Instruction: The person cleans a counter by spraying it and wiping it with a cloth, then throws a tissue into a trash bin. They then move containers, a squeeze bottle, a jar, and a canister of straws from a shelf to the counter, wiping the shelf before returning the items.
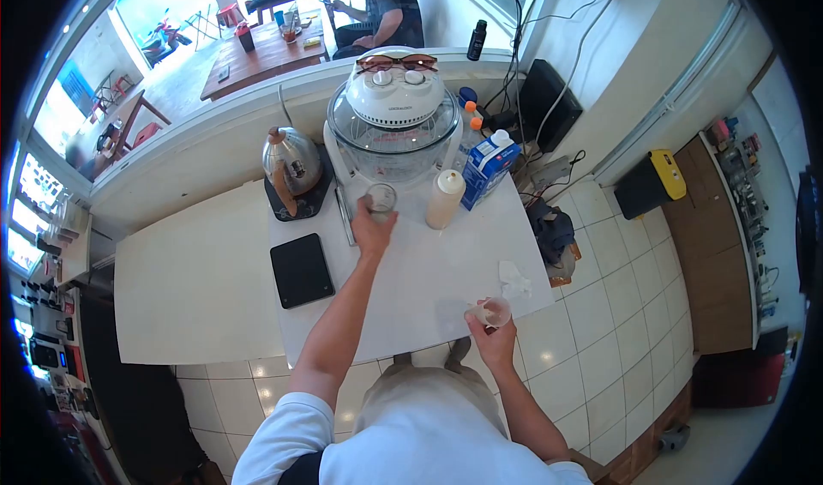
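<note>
My left hand point(372, 229) is closed around a small clear glass point(383, 197) on the white table point(411, 288), just in front of the halogen oven point(394, 120). Near the table's front edge, my right hand point(495, 341) grips a translucent cup point(494, 312). A crumpled white tissue point(514, 279) lies beyond that cup. Right of the glass stands a cream-coloured squeeze bottle point(445, 199), with a blue and white carton point(490, 169) beside it. Left of my left hand lies a thin metal utensil point(345, 215).
A metal gooseneck kettle point(291, 163) sits on a black base at the back left. The flat black scale point(302, 270) lies in front of it. Cables hang at the back right near a black box point(550, 103). Beyond the window, a person point(390, 13) sits by a wooden table.
</note>
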The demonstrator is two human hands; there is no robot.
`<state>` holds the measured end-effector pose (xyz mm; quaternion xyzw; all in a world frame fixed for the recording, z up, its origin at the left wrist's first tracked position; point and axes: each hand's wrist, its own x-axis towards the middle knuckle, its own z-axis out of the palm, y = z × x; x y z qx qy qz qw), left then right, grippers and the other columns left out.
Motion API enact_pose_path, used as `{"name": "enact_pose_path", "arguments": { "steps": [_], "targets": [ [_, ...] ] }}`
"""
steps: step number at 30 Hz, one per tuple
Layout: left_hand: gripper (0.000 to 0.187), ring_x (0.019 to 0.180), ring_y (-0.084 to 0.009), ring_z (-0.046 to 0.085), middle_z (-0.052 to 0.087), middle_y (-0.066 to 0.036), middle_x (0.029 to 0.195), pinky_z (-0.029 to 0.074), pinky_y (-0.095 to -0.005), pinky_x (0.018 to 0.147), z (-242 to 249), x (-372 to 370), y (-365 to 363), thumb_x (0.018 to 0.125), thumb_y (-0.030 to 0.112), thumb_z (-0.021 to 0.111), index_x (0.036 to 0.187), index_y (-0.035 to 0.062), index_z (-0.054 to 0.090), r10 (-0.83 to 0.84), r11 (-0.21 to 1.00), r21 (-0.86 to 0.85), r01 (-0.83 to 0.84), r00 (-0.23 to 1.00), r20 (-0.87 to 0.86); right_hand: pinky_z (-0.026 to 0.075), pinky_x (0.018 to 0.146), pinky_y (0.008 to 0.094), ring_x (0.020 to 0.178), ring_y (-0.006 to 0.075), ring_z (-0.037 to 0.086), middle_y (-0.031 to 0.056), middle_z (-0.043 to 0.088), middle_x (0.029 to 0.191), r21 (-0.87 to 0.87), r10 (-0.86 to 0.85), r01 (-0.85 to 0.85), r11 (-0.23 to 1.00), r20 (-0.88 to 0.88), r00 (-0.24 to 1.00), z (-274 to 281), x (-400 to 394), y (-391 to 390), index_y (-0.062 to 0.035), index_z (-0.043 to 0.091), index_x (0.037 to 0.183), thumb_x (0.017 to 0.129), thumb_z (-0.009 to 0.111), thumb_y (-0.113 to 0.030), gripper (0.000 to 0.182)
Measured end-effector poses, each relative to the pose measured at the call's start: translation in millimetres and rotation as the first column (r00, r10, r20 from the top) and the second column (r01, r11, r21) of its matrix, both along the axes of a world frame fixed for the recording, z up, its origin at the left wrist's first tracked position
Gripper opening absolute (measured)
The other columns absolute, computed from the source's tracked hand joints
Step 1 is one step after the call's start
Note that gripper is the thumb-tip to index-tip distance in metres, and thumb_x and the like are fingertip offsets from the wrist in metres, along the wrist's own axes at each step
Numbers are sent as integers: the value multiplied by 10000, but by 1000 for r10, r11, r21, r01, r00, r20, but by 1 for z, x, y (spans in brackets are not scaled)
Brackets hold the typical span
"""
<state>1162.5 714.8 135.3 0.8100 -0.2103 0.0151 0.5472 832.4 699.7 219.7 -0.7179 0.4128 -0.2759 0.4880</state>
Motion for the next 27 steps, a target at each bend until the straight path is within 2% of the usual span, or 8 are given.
{"name": "enact_pose_path", "arguments": {
  "steps": [2, 7, 11, 14, 17, 20, 23, 27],
  "targets": [
    [674, 998, -410, 660, 672, -233, 1081, 517, -454, 856, 2, 16, 7, 655, 224, 896, 1177, -6, 538, 111, 993, 43, -111, 994, 6, 481, 596, 241, 636, 74, 551, 42, 669, 823, -18, -18, 19, 1000, 51, 999, 0, 6, -2, -5, 629, 1080, 820, 805, -172, 355],
    [777, 1095, -418, 621, 638, -258, 1170, 489, -442, 929, 13, 28, 15, 658, 204, 901, 1269, -29, 481, 113, 991, 76, -107, 991, -74, 510, 617, 263, 680, 102, 599, 72, 688, 880, -35, 128, -128, 991, -2, 992, -17, 47, -12, -2, 609, 1107, 810, 815, -205, 414],
    [938, 1193, -413, 574, 570, -263, 1299, 459, -415, 1014, 4, 20, 24, 677, 160, 889, 1426, -48, 363, 99, 995, -37, -96, 990, 98, 492, 593, 295, 611, 139, 581, 76, 657, 776, -87, 202, -197, 977, 55, 978, -27, 111, -20, -14, 598, 1068, 779, 812, -200, 404],
    [912, 1224, -391, 564, 546, -263, 1317, 465, -401, 1026, 19, 2, 54, 734, 124, 844, 1462, -65, 329, 66, 997, -55, -55, 973, 220, 494, 606, 330, 628, 199, 612, 100, 653, 768, -121, 241, -239, 963, 0, 971, -34, 154, -29, -26, 583, 1065, 760, 802, -203, 415],
    [739, 1168, -342, 595, 583, -239, 1245, 493, -393, 983, 29, -24, 97, 786, 79, 788, 1408, -68, 415, 42, 991, -131, -25, 991, 129, 498, 623, 365, 647, 246, 626, 115, 649, 764, -142, 252, -252, 957, -18, 968, -41, 187, -30, -27, 572, 1066, 760, 787, -216, 419],
    [551, 1104, -222, 620, 596, -172, 1223, 520, -334, 949, 38, -54, 146, 863, 28, 714, 1361, -41, 488, 62, 998, -24, -63, 997, -42, 514, 682, 411, 742, 310, 668, 155, 678, 843, -122, 267, -272, 955, -52, 962, -40, 211, -27, -26, 565, 1078, 767, 782, -232, 432],
    [410, 874, -174, 640, 652, -134, 1081, 554, -287, 724, 40, -80, 182, 876, 50, 692, 1259, -35, 574, 92, 989, -104, -102, 991, -95, 518, 752, 448, 867, 379, 678, 197, 691, 942, -229, 201, -200, 953, -20, 979, -60, 237, -31, -22, 557, 1090, 762, 786, -232, 452],
    [320, 763, -141, 641, 673, -104, 983, 545, -261, 606, 54, -102, 213, 899, 51, 666, 1204, -25, 608, 155, 987, -5, -160, 965, -213, 516, 806, 466, 956, 420, 660, 218, 689, 1007, -201, 208, -198, 959, 30, 978, -64, 257, -41, -27, 556, 1099, 755, 792, -230, 464]
  ]
}}
